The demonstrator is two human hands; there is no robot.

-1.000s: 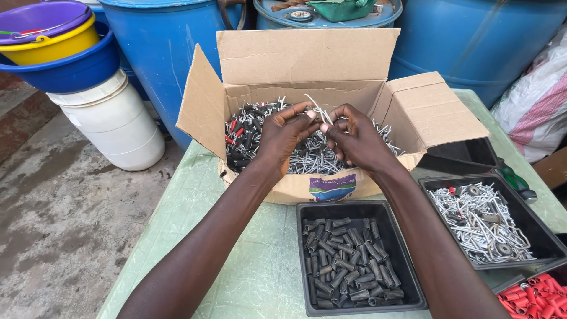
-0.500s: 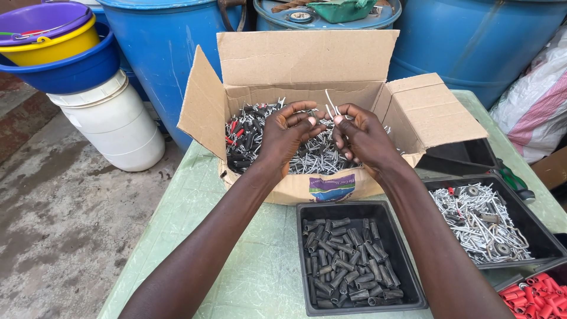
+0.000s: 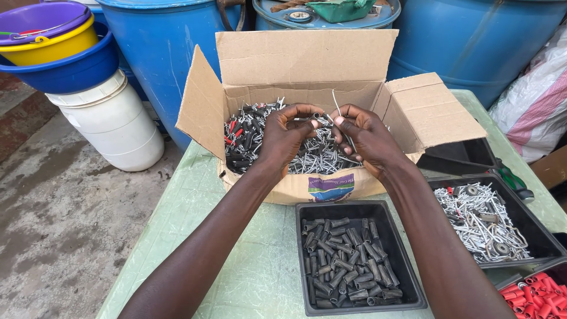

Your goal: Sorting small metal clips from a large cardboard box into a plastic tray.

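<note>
Green surface [image 3: 236, 236] w/ cardboard box [image 3: 307, 65]: left hand [image 3: 283, 136] & right hand [image 3: 369, 139], each grip pinched shut on thin wire piece [image 3: 336, 105], prob. light, springy, slippery; best held near ends.

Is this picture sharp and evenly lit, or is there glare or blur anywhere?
Head view: soft, even daylight with no hard shadows; mild sheen on the blue barrel; both hands, left hand and right hand, sharp over the cardboard box; straight edges bow slightly near the frame's borders.
</note>
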